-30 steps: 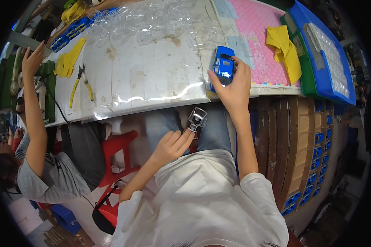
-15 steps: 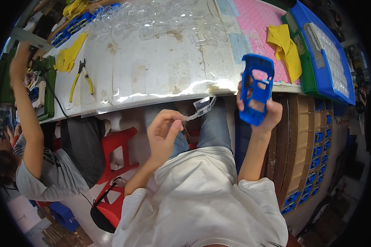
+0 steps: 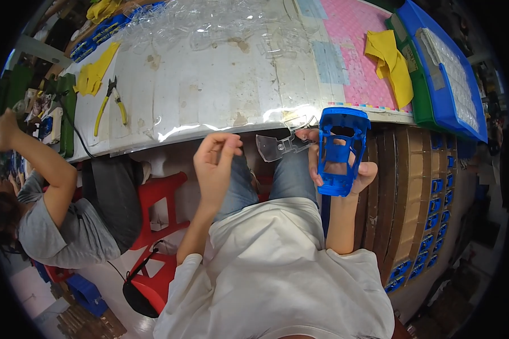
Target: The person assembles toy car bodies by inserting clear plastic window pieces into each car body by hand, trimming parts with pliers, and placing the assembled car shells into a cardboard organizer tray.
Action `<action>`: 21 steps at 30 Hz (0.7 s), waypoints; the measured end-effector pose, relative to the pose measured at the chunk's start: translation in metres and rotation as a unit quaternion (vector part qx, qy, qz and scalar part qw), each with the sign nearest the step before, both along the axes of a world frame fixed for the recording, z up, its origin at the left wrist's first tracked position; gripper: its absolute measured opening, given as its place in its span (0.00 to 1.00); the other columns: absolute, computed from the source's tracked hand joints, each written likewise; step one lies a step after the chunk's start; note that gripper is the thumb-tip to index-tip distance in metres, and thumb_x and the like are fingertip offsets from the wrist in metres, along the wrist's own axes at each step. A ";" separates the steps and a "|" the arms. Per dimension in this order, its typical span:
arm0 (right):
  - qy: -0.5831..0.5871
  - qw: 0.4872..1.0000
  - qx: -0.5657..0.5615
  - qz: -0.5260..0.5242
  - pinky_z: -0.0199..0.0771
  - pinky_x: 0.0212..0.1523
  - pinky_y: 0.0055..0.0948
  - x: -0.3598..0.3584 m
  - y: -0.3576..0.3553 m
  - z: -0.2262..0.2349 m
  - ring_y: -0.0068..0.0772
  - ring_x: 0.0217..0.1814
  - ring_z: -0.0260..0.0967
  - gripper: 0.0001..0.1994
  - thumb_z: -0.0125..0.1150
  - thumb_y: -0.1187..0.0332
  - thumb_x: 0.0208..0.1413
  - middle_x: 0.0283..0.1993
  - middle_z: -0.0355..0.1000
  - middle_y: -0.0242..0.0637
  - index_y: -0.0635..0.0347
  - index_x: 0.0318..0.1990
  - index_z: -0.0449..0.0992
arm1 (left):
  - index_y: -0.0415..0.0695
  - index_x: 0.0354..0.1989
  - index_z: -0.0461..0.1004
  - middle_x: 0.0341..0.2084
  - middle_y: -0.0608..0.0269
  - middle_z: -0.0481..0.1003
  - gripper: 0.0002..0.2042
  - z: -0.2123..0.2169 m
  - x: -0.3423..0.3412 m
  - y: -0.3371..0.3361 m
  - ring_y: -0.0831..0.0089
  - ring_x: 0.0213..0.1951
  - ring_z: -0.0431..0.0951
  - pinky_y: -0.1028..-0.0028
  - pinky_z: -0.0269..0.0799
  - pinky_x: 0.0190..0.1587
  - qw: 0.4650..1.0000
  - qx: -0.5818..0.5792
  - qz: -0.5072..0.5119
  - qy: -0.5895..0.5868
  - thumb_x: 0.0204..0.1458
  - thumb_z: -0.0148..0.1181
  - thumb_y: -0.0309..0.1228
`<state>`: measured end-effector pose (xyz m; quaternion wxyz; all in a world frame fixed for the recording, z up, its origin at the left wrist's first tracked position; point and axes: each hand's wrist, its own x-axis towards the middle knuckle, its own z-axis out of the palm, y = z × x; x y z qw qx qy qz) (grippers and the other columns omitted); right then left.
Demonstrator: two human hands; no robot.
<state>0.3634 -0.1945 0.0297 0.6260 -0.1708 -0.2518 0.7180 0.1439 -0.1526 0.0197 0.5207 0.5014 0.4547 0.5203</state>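
Shell, blue and car-shaped [image 3: 338, 151], is clasped in right hand [image 3: 365, 176]; clear plastic part [image 3: 270, 148] sits between hands; left hand [image 3: 214, 165] half-curled, released.

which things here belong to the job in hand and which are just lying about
In the job:
blue car shell, held in the right hand
clear plastic part, by the same hand
scattered clear pieces, probably

Seemingly just lying about:
yellow-handled pliers
left yellow cloth
right yellow cloth

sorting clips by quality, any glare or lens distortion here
Head view: white glare streaks the near edge of the table, with glints on the transparent plastic pieces; head view: fisheye bends that edge and blackens the corners, while the blue car shell looks fairly sharp.
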 end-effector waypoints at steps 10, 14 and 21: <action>-0.066 0.993 -0.057 0.079 0.72 0.23 0.29 -0.012 -0.007 -0.004 0.42 0.27 0.69 0.44 0.61 0.54 0.29 0.52 0.57 0.68 0.73 0.56 0.55 | 0.37 0.40 0.71 0.37 0.61 0.68 0.13 0.067 0.007 0.022 0.80 0.28 0.67 0.82 0.60 0.32 0.938 0.141 -0.266 0.173 0.43 0.58 0.21; -0.055 0.993 -0.074 0.072 0.73 0.24 0.30 -0.020 -0.009 -0.002 0.42 0.27 0.69 0.45 0.59 0.54 0.29 0.46 0.62 0.61 0.78 0.55 0.53 | 0.37 0.43 0.70 0.36 0.61 0.69 0.18 0.062 -0.003 0.028 0.84 0.24 0.66 0.84 0.60 0.28 0.930 0.141 -0.293 0.173 0.39 0.58 0.15; 0.003 0.995 -0.100 0.014 0.72 0.22 0.29 -0.035 -0.003 0.002 0.39 0.25 0.68 0.44 0.55 0.50 0.31 0.55 0.54 0.65 0.80 0.54 0.54 | 0.37 0.42 0.71 0.30 0.61 0.69 0.18 0.059 -0.014 0.023 0.78 0.24 0.68 0.81 0.63 0.31 0.935 0.173 -0.162 0.264 0.38 0.54 0.12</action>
